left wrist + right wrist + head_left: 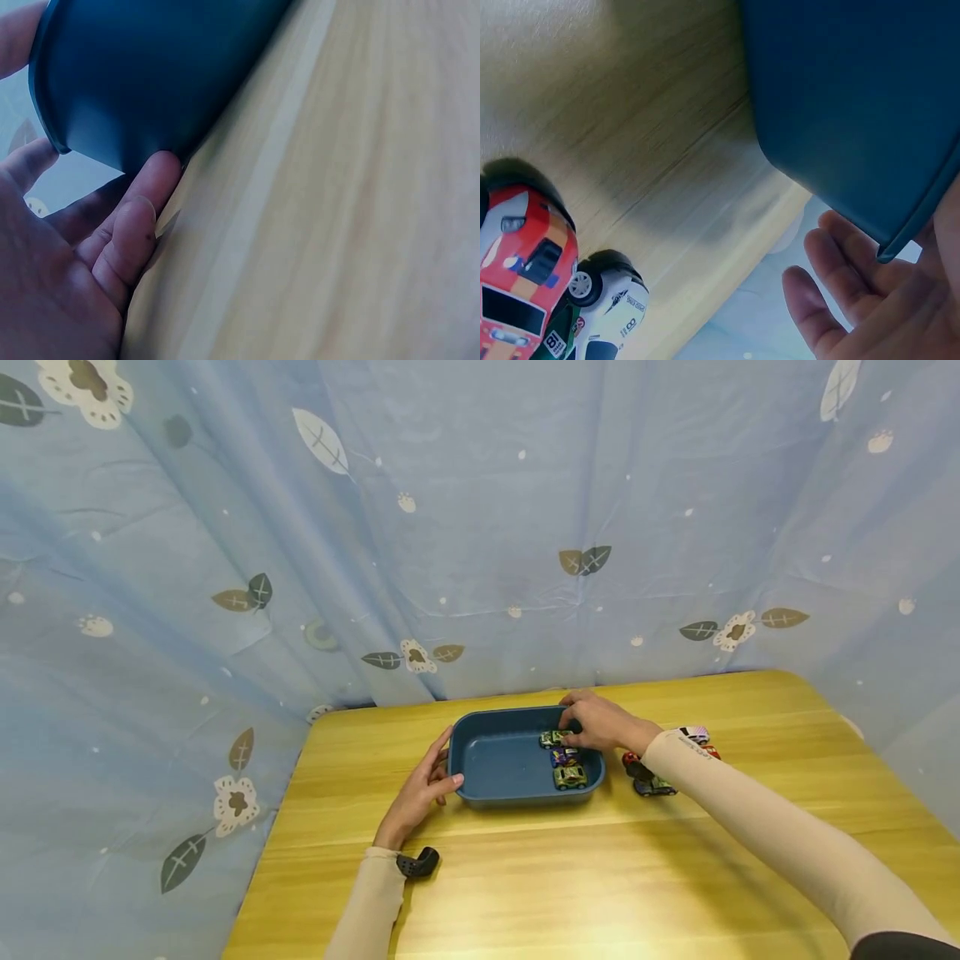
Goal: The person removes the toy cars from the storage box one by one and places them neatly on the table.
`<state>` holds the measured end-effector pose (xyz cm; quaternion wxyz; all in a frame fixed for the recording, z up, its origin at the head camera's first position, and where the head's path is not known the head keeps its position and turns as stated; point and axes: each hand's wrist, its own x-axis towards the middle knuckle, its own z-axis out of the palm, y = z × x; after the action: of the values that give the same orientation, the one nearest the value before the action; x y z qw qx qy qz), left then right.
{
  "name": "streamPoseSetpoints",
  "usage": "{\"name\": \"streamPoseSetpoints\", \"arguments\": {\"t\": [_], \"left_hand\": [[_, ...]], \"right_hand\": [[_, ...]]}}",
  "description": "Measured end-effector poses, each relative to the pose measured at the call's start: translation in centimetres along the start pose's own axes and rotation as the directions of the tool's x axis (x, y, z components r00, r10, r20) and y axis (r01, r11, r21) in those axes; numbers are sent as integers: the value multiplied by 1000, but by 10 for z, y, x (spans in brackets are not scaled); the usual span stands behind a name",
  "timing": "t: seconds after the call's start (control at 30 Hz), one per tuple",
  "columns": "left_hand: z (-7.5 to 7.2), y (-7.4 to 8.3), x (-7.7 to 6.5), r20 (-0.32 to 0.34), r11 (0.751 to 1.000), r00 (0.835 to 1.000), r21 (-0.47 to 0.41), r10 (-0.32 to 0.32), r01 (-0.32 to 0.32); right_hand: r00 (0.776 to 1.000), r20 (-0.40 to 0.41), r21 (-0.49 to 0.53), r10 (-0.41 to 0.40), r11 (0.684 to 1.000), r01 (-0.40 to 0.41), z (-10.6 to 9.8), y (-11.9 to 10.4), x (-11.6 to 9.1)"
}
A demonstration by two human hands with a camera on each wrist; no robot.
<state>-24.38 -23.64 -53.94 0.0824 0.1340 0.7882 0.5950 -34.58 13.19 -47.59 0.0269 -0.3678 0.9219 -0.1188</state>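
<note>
The left hand [416,792] is holding the left end of the tray [517,802]: its thumb [447,786] is resting at the rim near the front corner, while the other fingers are curving along the outer wall, one fingertip pressing low by the table [525,877].

The right hand [603,722] is reaching over the tray's far right corner. Three fingers [832,262] are hanging apart outside the wall, while the foremost digits are dipping inside, touching the farthest car [551,739]; whether they are pinching it I cannot tell.

That car is sitting in the tray's right part, in a row with a blue car [564,757] and a yellow-green car [570,777]. Bare tray floor is stretching from the row to the left wall.

The tray is standing near the table's back edge, by the curtain [480,527]; wood is spreading broadly in front. Right of it, just beyond a gap, a red car [525,262] and a white car [615,311] are crowding together, partly under the right sleeve [765,810].
</note>
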Motion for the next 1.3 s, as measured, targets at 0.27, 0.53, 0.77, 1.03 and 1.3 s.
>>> {"name": "streamPoseSetpoints", "arguments": {"t": [0.27, 0.53, 0.77, 1.03, 1.3], "left_hand": [[0, 4, 4, 4, 1000, 1000, 6, 7, -7], [-1, 5, 7, 1, 1000, 1000, 12, 10, -10], [1, 4, 4, 19, 1000, 1000, 12, 14, -14], [1, 0, 1, 21, 1000, 1000, 0, 13, -13], [0, -1, 1, 0, 1000, 1000, 11, 8, -8]], "right_hand": [[999, 50, -6, 12, 1000, -12, -4, -1, 0], [998, 63, -40, 7, 999, -5, -5, -1, 1], [999, 39, -69, -15, 997, 18, -2, -4, -3], [996, -43, -97, -83, 992, 79, -11, -7, -8], [988, -117, -100, -98, 991, 86, -53, -7, -22]]}}
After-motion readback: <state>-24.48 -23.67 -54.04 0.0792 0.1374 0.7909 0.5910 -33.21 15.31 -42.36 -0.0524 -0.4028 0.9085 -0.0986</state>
